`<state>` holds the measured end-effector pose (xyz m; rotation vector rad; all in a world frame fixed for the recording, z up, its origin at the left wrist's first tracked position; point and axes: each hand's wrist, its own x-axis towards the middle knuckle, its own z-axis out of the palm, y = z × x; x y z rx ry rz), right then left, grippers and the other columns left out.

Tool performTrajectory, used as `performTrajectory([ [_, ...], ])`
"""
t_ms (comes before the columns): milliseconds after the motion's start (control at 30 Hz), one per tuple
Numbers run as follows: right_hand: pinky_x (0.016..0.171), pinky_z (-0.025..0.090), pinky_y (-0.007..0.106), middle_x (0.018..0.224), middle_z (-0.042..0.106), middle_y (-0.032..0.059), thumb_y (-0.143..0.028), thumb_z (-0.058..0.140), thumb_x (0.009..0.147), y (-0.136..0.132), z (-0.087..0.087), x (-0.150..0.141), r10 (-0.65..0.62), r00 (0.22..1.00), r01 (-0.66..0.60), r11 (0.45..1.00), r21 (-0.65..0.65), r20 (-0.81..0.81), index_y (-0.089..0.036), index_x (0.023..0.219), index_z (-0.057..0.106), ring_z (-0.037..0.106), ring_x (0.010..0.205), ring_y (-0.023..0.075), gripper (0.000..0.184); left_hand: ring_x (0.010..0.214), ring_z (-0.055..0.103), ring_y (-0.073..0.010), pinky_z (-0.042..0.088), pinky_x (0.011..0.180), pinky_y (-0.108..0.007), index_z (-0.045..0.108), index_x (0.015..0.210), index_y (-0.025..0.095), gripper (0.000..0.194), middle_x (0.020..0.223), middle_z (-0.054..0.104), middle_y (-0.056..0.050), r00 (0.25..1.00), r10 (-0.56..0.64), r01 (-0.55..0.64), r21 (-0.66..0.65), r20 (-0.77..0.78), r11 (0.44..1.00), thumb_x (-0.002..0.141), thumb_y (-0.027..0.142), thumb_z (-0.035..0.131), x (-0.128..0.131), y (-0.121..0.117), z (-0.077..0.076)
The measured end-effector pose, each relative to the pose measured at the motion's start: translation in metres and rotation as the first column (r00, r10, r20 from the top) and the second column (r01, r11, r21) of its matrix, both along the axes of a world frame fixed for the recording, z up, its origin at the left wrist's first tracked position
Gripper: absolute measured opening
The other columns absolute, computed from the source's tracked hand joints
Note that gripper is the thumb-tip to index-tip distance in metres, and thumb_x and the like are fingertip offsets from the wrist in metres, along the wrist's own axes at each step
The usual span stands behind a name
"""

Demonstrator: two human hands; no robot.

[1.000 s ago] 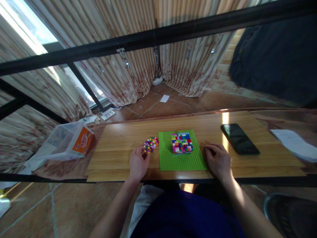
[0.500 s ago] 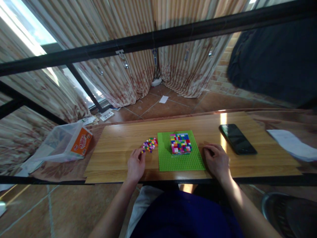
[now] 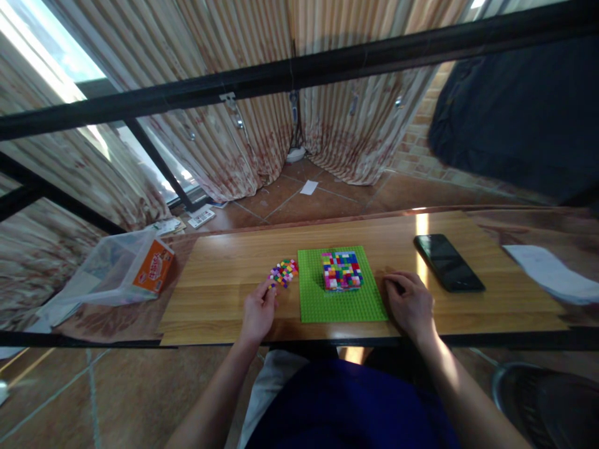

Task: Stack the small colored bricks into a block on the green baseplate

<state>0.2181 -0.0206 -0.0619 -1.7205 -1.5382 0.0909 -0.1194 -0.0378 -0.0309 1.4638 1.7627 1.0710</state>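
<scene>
A green baseplate [image 3: 327, 305] lies on the wooden table [image 3: 219, 280], with a block of many-coloured small bricks [image 3: 342, 270] built on its far half. Just left of the plate is a loose heap of coloured bricks [image 3: 282, 273]. My left hand [image 3: 258, 312] rests on the table right below that heap, its fingertips pinched at the heap's near edge; what they hold is too small to name. My right hand [image 3: 409, 302] lies on the table at the plate's right edge, fingers curled loosely, nothing visible in it.
A black phone [image 3: 448, 262] lies to the right, a white sheet of paper [image 3: 547, 273] beyond it. A clear plastic box with an orange label [image 3: 126, 269] sits at the table's left end. A black bar [image 3: 299, 68] crosses overhead; curtains hang behind.
My left hand drew back slightly from the heap of bricks towards me, then reached to it again. The right hand stayed where it was.
</scene>
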Motion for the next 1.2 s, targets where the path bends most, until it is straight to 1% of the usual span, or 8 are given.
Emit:
performTrajectory([
  [133, 0.078, 0.052, 0.035, 0.097, 0.069, 0.0082, -0.034, 0.052, 0.085, 0.000, 0.000, 0.000, -0.003, 1.000, 0.003, 1.000, -0.011, 0.005, -0.020, 0.083, 0.074, 0.064, 0.088, 0.0216, 0.026, 0.049, 0.057, -0.0114, 0.043, 0.051, -0.022, 0.066, 0.094, 0.016, 0.026, 0.071, 0.065, -0.001, 1.000, 0.008, -0.010, -0.066, -0.028, 0.998, 0.083, 0.031, 0.047, -0.001, 0.007, 0.004],
  [267, 0.078, 0.052, 0.035, 0.096, 0.069, 0.0081, -0.034, 0.052, 0.084, 0.000, 0.000, 0.000, 0.000, 1.000, 0.000, 1.000, -0.010, 0.008, -0.020, 0.083, 0.074, 0.064, 0.088, 0.0216, 0.026, 0.045, 0.054, -0.0114, 0.038, 0.047, -0.021, 0.066, 0.086, 0.017, 0.023, 0.060, 0.061, 0.001, 0.988, -0.086, 0.067, -0.147, -0.129, 0.987, 0.082, 0.026, 0.046, -0.003, 0.016, 0.014],
  [400, 0.078, 0.052, 0.035, 0.096, 0.069, 0.0082, -0.034, 0.052, 0.084, 0.001, 0.000, 0.000, -0.009, 1.000, 0.009, 1.000, -0.012, 0.002, -0.020, 0.083, 0.074, 0.064, 0.087, 0.0217, 0.026, 0.045, 0.053, -0.0127, 0.036, 0.048, -0.022, 0.069, 0.085, 0.018, 0.024, 0.054, 0.059, 0.002, 0.961, -0.170, 0.144, -0.132, -0.219, 0.981, 0.082, 0.023, 0.045, -0.008, 0.022, 0.017],
  [567, 0.080, 0.052, 0.035, 0.096, 0.069, 0.0082, -0.033, 0.051, 0.084, 0.000, 0.002, -0.001, 0.006, 1.000, -0.006, 1.000, -0.010, -0.002, -0.020, 0.082, 0.073, 0.064, 0.088, 0.0218, 0.026, 0.048, 0.055, -0.0141, 0.039, 0.051, -0.024, 0.070, 0.094, 0.018, 0.027, 0.057, 0.063, 0.001, 0.957, -0.190, 0.173, -0.092, -0.220, 0.981, 0.083, 0.025, 0.046, -0.013, 0.022, 0.013],
  [767, 0.077, 0.051, 0.034, 0.095, 0.069, 0.0084, -0.034, 0.051, 0.084, 0.000, 0.003, -0.001, -0.004, 1.000, 0.004, 1.000, -0.027, 0.008, -0.019, 0.082, 0.073, 0.064, 0.086, 0.0215, 0.027, 0.052, 0.058, -0.0135, 0.044, 0.054, -0.024, 0.065, 0.096, 0.016, 0.023, 0.071, 0.069, -0.003, 0.976, -0.188, 0.176, -0.110, -0.106, 0.978, 0.081, 0.029, 0.053, -0.015, 0.022, 0.008],
  [900, 0.078, 0.051, 0.035, 0.095, 0.069, 0.0088, -0.035, 0.051, 0.084, 0.000, 0.003, -0.001, -0.013, 1.000, 0.013, 1.000, -0.024, 0.005, -0.019, 0.082, 0.074, 0.064, 0.087, 0.0218, 0.028, 0.054, 0.059, -0.0124, 0.045, 0.053, -0.023, 0.061, 0.096, 0.016, 0.025, 0.076, 0.069, -0.003, 0.986, -0.159, 0.165, -0.127, 0.054, 0.978, 0.079, 0.034, 0.056, -0.015, 0.018, 0.007],
  [1033, 0.078, 0.051, 0.035, 0.095, 0.069, 0.0086, -0.034, 0.051, 0.084, 0.000, 0.003, -0.002, -0.014, 1.000, 0.015, 0.999, -0.032, 0.009, -0.019, 0.082, 0.073, 0.064, 0.087, 0.0220, 0.027, 0.059, 0.061, -0.0120, 0.050, 0.059, -0.025, 0.062, 0.095, 0.015, 0.026, 0.074, 0.067, -0.002, 0.962, -0.169, 0.197, -0.114, 0.214, 0.974, 0.079, 0.035, 0.057, -0.015, 0.013, 0.012],
  [1200, 0.077, 0.051, 0.036, 0.095, 0.069, 0.0085, -0.035, 0.051, 0.085, -0.001, 0.004, -0.002, -0.012, 1.000, 0.012, 1.000, -0.025, 0.006, -0.020, 0.082, 0.073, 0.064, 0.086, 0.0222, 0.027, 0.063, 0.062, -0.0117, 0.053, 0.063, -0.026, 0.064, 0.090, 0.015, 0.025, 0.076, 0.067, -0.003, 0.952, -0.153, 0.179, -0.077, 0.264, 0.981, 0.079, 0.036, 0.057, -0.014, 0.008, 0.017],
])
